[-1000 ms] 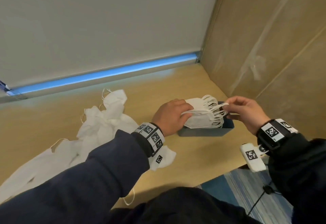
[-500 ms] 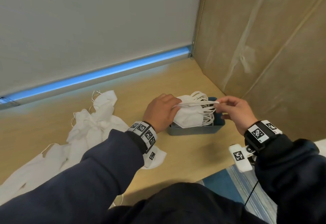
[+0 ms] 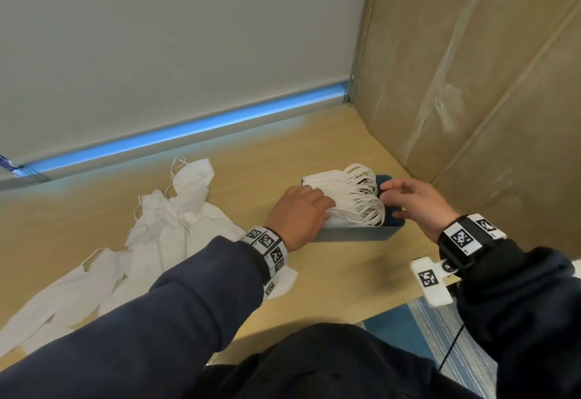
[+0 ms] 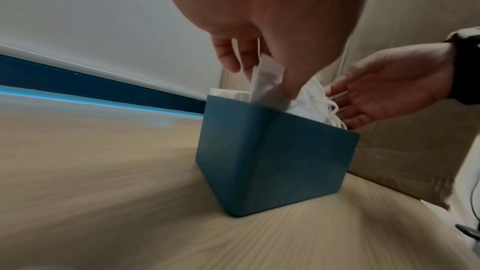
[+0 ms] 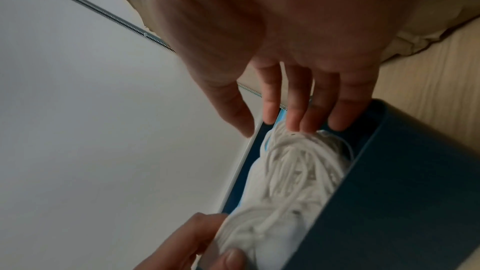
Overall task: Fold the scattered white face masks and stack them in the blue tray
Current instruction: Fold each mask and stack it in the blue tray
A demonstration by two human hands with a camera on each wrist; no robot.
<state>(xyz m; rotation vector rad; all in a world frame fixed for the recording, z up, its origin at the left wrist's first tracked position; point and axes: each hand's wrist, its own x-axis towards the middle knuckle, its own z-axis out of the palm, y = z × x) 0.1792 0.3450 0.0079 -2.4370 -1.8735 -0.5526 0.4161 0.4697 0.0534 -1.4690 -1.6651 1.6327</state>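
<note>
1. Left hand (image 3: pixel 298 214): thumb and fingers are closed round the near end of the stack of folded masks (image 3: pixel 342 200), pinching it from both sides. The fingertips are buried in the white fabric and are hidden in the head view.
2. Right hand (image 3: pixel 415 205): fingers straight and slightly spread, holding nothing. The fingertips (image 5: pixel 293 124) touch the bundle of ear loops (image 3: pixel 366 197) at the far end of the stack.
3. The stack stands on edge inside the blue tray (image 3: pixel 358 234) and rises above its rim. The loops spill over toward the right hand. The count of masks cannot be made out; the layers blur together.
4. The tray sits on the wooden table (image 3: pixel 330 288), close to the brown cardboard wall (image 3: pixel 471 84) on the right. Its floor and far wall are hidden by the masks and hands.
5. Loose masks (image 3: pixel 163 235) lie in a heap on the table, well left of the tray. The pile is partly covered by the left sleeve (image 3: pixel 176 320) and its lower end is lost behind it.
6. The left wrist view is motion-blurred at the table; the right wrist view is dim and soft.
</note>
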